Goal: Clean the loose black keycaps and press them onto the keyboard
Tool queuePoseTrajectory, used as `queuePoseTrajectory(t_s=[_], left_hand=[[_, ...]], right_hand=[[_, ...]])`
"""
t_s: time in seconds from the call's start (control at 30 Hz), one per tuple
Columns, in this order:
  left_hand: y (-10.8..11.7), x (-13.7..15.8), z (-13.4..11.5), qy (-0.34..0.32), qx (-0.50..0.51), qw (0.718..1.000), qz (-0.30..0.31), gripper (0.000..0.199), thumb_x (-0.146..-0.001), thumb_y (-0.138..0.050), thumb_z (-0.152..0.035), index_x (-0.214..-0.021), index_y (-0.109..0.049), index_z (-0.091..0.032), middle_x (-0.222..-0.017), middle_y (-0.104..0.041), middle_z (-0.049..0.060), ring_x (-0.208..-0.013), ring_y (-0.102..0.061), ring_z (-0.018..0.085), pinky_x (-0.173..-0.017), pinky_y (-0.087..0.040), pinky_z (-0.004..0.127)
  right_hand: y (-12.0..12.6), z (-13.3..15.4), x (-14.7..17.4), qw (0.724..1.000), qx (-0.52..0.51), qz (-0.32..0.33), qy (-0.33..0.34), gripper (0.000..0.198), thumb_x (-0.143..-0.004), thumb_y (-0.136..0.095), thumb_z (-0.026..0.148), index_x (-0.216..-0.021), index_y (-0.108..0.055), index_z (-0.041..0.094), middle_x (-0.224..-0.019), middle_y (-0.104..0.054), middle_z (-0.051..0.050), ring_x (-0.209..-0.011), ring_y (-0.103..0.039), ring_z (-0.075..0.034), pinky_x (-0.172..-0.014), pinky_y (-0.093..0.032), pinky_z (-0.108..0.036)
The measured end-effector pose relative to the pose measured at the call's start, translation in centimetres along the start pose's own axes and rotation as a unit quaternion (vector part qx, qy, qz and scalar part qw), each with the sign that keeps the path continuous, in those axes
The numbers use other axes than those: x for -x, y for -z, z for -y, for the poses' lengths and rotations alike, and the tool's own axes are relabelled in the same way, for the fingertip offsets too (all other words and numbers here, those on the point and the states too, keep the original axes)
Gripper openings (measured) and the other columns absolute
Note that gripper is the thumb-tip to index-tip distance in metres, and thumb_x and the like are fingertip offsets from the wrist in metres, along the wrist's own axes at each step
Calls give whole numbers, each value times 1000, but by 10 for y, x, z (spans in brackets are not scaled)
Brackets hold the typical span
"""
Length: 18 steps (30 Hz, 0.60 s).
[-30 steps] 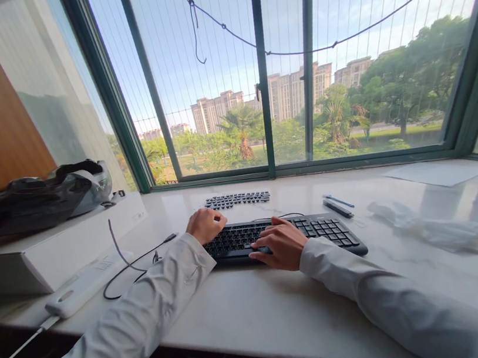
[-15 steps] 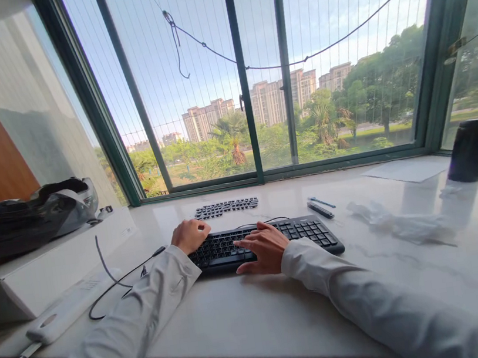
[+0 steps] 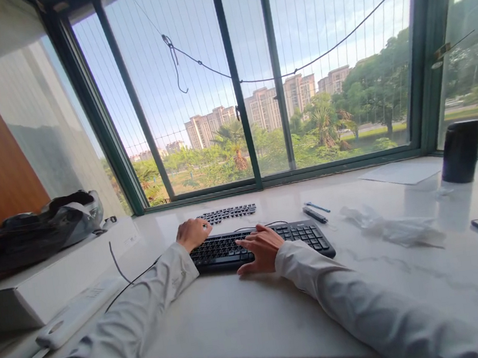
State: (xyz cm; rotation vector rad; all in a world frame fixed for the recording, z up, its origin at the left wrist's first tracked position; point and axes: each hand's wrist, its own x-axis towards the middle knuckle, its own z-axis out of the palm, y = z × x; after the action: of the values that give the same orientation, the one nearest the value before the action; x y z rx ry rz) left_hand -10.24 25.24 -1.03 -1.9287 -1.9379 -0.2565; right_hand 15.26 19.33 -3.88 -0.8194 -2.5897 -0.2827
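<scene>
The computer keyboard (image 3: 222, 252) is lying on the desk (image 3: 223, 317). The right hand (image 3: 263, 249), grip spread wide, is hiding middle keys; the left hand (image 3: 192, 235) is covering a corner, any contents indiscernible in its curled grip.

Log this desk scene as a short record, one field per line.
Left hand: curled at the left end of the black keyboard; contents unclear
Right hand: spread over the keyboard's middle
Behind keyboard: loose keycaps in rows
Right of keyboard: crumpled clear plastic
Left side: white box
Right, near window: upright black cylinder
</scene>
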Motion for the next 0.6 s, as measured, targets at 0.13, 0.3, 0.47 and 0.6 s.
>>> queuePoseTrajectory(t_s=[0.13, 0.3, 0.47, 0.6], left_hand=[[-11, -33, -11, -28, -11, 999, 43, 38, -80, -45, -44, -105, -67, -28, -102, -68, 9, -96, -61, 26, -81, -45, 32], [-30, -65, -32, -48, -23, 996, 73, 35, -76, -54, -39, -104, -66, -23, -106, -66, 11, -100, -60, 26, -85, -44, 34], [-42, -83, -46, -44, -42, 994, 87, 28, -77, -54, -28, -96, -67, -12, -102, -64, 21, -97, -60, 30, -83, -45, 39], [-44, -88, -52, -48, -47, 994, 90, 27, -77, -53, -22, -97, -66, -10, -102, -64, 22, -97, -60, 32, -82, -45, 40]], right_hand=[[3, -4, 2, 1000, 23, -17, -3, 71, -79, -36, 70, -121, -56, 16, -93, -70, -9, -90, -62, -23, -88, -32, -37], [6, -9, 3, 998, 30, -46, -5, 54, -88, -33, 57, -114, -61, 19, -89, -71, -7, -85, -63, -20, -85, -33, -35], [6, -8, 3, 998, 47, -49, 3, 44, -90, -35, 49, -106, -64, 20, -82, -71, -4, -79, -62, -18, -84, -32, -34], [7, -8, 3, 997, 60, -47, 10, 38, -90, -37, 42, -103, -65, 21, -80, -71, -3, -77, -62, -18, -83, -32, -33]])
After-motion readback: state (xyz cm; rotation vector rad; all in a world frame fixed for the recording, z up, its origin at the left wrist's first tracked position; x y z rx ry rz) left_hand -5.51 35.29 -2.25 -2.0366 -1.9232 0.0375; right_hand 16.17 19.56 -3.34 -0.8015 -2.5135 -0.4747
